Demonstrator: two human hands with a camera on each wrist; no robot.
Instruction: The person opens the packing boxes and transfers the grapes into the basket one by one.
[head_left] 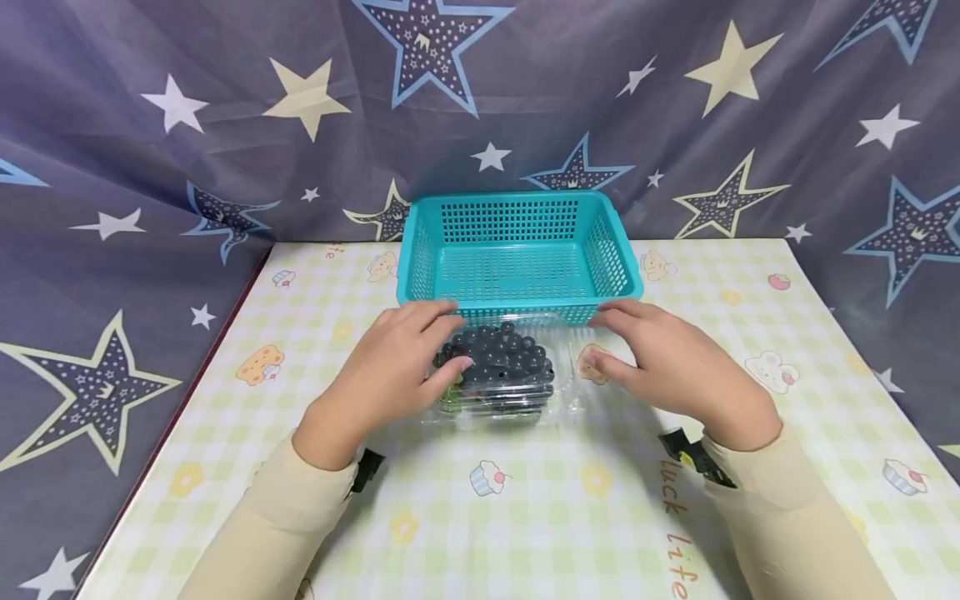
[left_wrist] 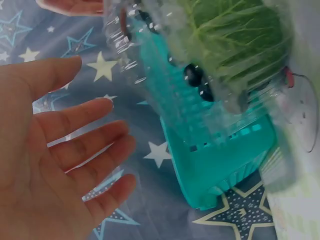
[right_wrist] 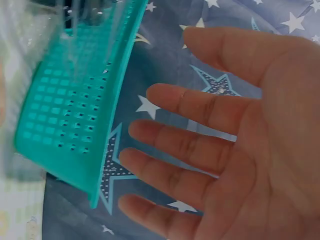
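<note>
clear plastic container (head_left: 564, 392): located on the patterned tablecloth (head_left: 450, 533), just in front of the teal basket (head_left: 510, 197) and between the two hands. it holds dark round fruit (head_left: 501, 354), with a green leaf (left_wrist: 235, 35) at its left end. (whether the lid is fastened cannot be told.)

left hand (head_left: 390, 362): at the container's left side, fingers extended and spread, grasping nothing; the thumb lies over the container's edge in the head view. right hand (head_left: 675, 358): to the right of the container, fingers likewise extended and grasping nothing.

handling: the step in hand appears to be placement of both hands about the container. match hand height on both sides and locate the lid seam before applying force. apply light, even pressure; the thin walls probably flex. keep the base level, since loose fruit could roll. allow the fingertips clearance from the basket's near rim.

surroundings: a starred curtain (head_left: 570, 67) hangs behind the basket.
</note>
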